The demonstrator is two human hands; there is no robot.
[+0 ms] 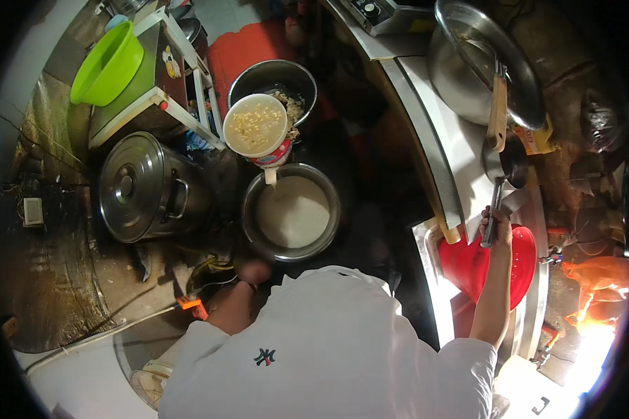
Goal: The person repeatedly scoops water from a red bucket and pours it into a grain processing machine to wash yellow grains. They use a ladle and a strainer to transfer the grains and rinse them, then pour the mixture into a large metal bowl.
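Note:
My right hand [496, 225] is closed around the metal handle of a small steel dipper [497, 191], above a red plastic basin [524, 262]. The dipper's bowl is at the white counter's edge, just below a wooden-handled utensil [498, 112] that leans out of a large steel pot [453, 86]. My left hand [255, 271] is low, blurred and in shadow near a round steel pot [335, 214] with white contents [293, 212]; whether it holds anything cannot be told. Beyond that pot, a white tub [229, 144] contains pale yellow grains in liquid.
A lidded steel stockpot [131, 186] stands at left, below a green basin [110, 65] on a shelf unit [131, 123]. Another steel pot [309, 86] with food scraps sits behind the tub. The white counter [461, 152] runs along the right, and a sink rim [427, 246] borders the red basin.

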